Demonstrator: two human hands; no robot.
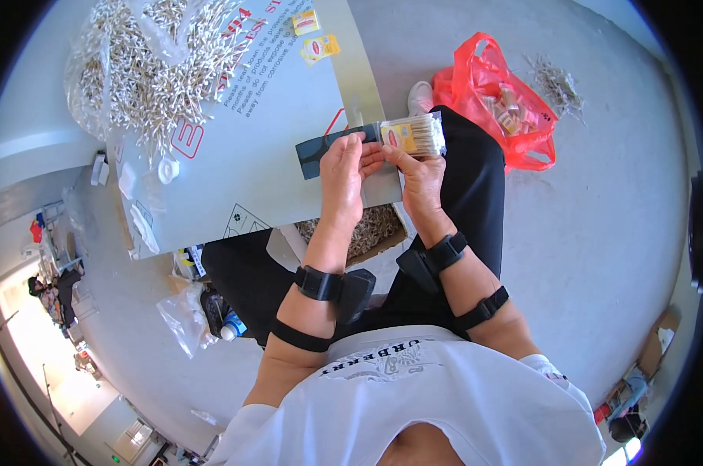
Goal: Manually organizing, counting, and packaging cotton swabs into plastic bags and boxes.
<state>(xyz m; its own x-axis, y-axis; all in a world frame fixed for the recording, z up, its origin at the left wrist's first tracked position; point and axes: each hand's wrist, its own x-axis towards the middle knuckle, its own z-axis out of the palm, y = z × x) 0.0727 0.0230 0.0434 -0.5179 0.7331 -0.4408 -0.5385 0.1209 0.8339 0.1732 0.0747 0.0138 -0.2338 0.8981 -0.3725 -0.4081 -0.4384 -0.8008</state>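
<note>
My right hand (424, 183) grips a small clear packet of cotton swabs (423, 135) with a yellow label, its thumb on the front near the label. Just left of the packet is my left hand (344, 171). Its fingers are stretched toward the packet's left end, the thumb apart from them, and no object shows between them. Whether the fingertips touch the packet, I cannot tell. A dark flat strip (310, 159) lies on the table's near right part, partly under my left hand.
A large heap of loose cotton swabs (157, 85) covers the table's far left. Yellow label cards (320, 49) and a white tape roll (167, 171) lie on the table (274, 186). On the floor are a red bag (530, 151) of packets and, under the table edge, a box (402, 233).
</note>
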